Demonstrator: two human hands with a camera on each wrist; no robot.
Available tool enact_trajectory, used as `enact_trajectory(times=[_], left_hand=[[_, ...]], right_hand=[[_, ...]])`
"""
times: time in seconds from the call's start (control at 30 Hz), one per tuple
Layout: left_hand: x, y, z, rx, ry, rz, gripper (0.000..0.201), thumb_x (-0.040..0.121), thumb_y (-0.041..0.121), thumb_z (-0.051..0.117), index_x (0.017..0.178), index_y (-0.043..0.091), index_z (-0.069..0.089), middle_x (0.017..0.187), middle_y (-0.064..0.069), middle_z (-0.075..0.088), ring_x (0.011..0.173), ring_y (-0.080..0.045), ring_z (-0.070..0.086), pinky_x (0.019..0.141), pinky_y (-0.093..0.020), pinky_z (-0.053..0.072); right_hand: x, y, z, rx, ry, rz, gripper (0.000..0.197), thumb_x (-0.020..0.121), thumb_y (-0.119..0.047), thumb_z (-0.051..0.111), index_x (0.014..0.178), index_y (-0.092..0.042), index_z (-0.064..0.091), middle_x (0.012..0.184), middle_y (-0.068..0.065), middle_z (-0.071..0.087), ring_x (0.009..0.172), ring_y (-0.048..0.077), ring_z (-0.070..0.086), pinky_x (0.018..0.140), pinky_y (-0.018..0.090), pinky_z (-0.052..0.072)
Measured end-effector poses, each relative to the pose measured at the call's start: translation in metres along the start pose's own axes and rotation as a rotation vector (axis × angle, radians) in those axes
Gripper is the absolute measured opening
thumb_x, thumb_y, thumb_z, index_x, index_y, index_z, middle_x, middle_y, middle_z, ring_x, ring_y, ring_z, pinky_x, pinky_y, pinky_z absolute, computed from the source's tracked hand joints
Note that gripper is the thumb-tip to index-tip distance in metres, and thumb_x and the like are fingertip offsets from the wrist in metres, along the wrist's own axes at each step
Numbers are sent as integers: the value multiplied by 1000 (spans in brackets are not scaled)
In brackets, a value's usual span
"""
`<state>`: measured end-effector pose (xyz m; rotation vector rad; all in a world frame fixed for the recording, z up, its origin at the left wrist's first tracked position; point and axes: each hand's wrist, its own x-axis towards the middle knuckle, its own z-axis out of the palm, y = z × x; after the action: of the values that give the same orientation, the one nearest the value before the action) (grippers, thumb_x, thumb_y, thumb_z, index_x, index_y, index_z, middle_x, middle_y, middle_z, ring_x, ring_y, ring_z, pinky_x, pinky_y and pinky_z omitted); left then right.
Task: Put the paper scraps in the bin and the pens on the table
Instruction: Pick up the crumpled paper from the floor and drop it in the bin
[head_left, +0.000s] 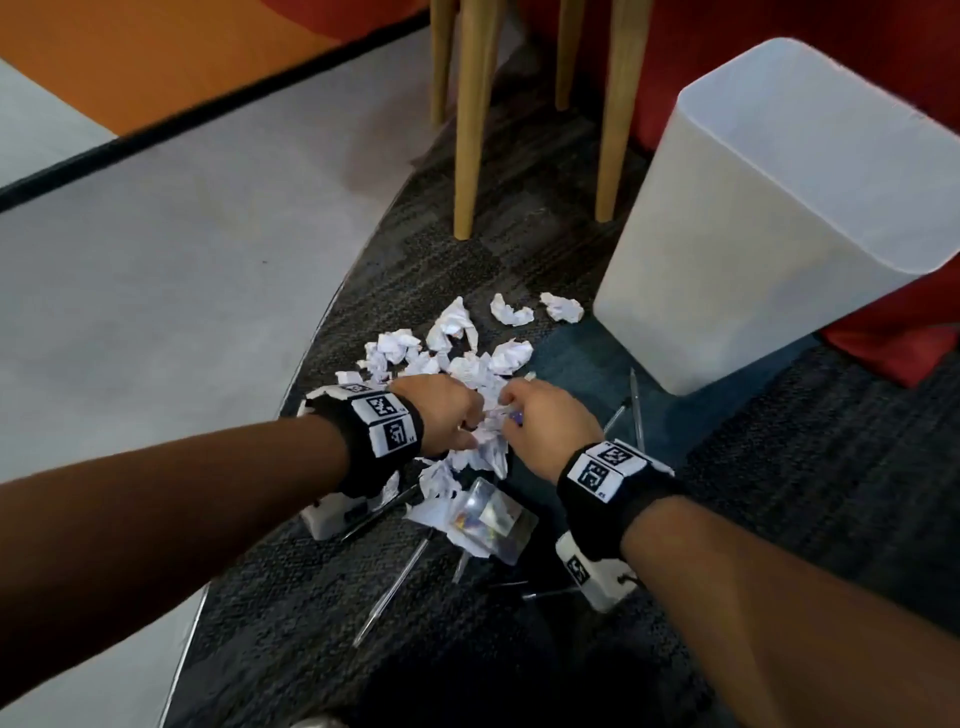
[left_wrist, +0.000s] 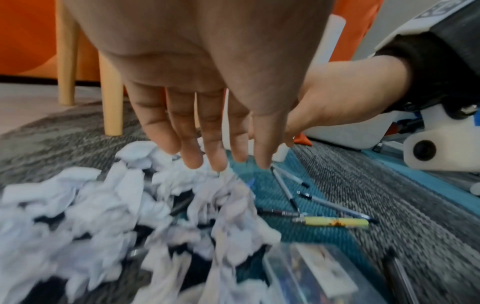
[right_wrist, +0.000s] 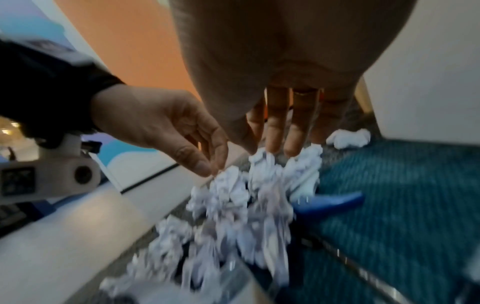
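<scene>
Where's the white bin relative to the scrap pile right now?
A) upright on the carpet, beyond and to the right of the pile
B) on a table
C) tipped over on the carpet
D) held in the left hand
A: in the head view the white bin stands upright on the carpet, beyond and to the right of the paper scraps; neither hand touches it.

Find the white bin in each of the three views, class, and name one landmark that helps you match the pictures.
Head view: the white bin stands upper right, on the carpet beside the wooden legs.
Left wrist view: only slivers of it show, upper right, behind the hands.
Right wrist view: its white wall fills the right edge.
Shared landmark: the pile of paper scraps, below both hands in every view.
</scene>
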<state>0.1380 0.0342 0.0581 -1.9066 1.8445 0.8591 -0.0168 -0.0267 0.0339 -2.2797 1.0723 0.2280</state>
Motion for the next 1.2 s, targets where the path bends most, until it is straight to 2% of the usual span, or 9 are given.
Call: enact_trajectory(times=[0.1,0.2,0.43,0.63,0.87,0.97,1.07,1.13,1.2], left_hand=[[5,-4,20,-10,-23,-3,39,87,43,61,120,23,54,121,-2,59,109,-23,57,79,-33,47],[9,-4,29,7,-5,11,41,87,41,63,121,23,50,120,-5,59,110,-26,56,85,-37,50],[20,-5,28,17,7,10,38,89,39,62,120,20,52,121,-5,56,112,-27,54,81,-37,49],[32,3,32,21,-5,43,40,90,38,62,123,22,48,123,-4,54,112,-25,53,72,-32,43],[43,13,38,-2,-8,49,36,90,34,62,119,18,47,120,-6,54,106,-26,55,69,-30,39],[44,13,41,-68,30,45,44,85,36,67,118,19,44,120,-6,52,108,-27,53,77,-32,45],[47,17,44,-97,31,16,53,82,44,68,121,17,44,121,-8,54,110,-28,53,87,-37,48],[48,21,47,-64,9,4,53,85,46,64,124,13,49,121,-9,58,110,-27,56,87,-35,49],[49,23,50,-27,-22,6,46,88,44,61,121,11,56,119,-10,62,108,-27,59,85,-34,49]], right_hand=[[7,-1,26,-57,-122,-85,55,94,-14,52,145,-26,38,154,0,32,132,30,40,101,43,44],[14,7,42,-135,-223,-78,68,90,-7,52,150,-28,28,161,-2,14,140,31,29,107,46,39],[8,36,59,-227,-104,-14,39,90,-5,50,126,-20,52,129,6,45,118,31,45,89,43,48],[-2,64,59,-214,-75,50,29,95,-34,56,121,-20,57,130,3,43,117,27,45,86,37,48],[-12,74,59,-88,-14,97,7,95,-26,53,98,-21,56,113,0,46,104,26,52,75,35,48],[-13,68,53,-83,81,155,28,86,-11,56,110,-17,44,116,4,41,103,28,50,69,34,39],[-8,56,47,-30,182,60,46,80,-3,58,120,-19,43,127,5,40,109,27,48,76,38,47],[-2,53,50,-68,108,-39,62,78,3,55,132,-25,42,140,1,36,115,26,45,85,41,51],[3,53,54,-130,22,-78,58,85,-4,54,137,-29,46,144,-3,37,120,26,43,94,39,47]])
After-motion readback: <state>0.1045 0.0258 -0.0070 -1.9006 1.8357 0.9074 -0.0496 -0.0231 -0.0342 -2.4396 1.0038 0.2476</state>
